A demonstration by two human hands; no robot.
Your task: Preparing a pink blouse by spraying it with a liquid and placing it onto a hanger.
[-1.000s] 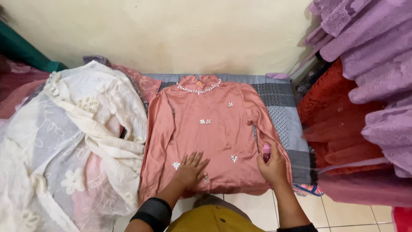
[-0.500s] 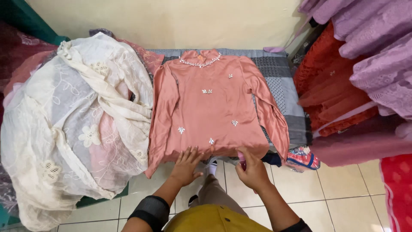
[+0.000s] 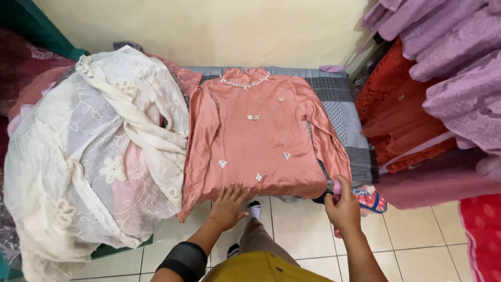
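A salmon-pink long-sleeved blouse (image 3: 255, 141) with small sparkly appliqués and a beaded collar lies flat, front up, on a grey checked mattress (image 3: 342, 112). My left hand (image 3: 228, 206) rests flat with fingers spread on the blouse's bottom hem, holding nothing. My right hand (image 3: 344, 209) is closed around a small pink object (image 3: 337, 188) just below the cuff of the blouse's right-side sleeve. I cannot tell whether this hand touches the sleeve. My leg and socked foot (image 3: 254, 210) show between the hands.
A heap of cream lace and pink garments (image 3: 99, 151) fills the left. Red (image 3: 402, 120) and purple lace clothes (image 3: 454, 52) hang at the right. A colourful sandal (image 3: 369, 199) lies on the beige tiled floor (image 3: 417, 245). A plain wall is behind.
Both hands have drawn back from the blouse's lower front to its hem edge. The view has pulled away, so the whole blouse and more floor show.
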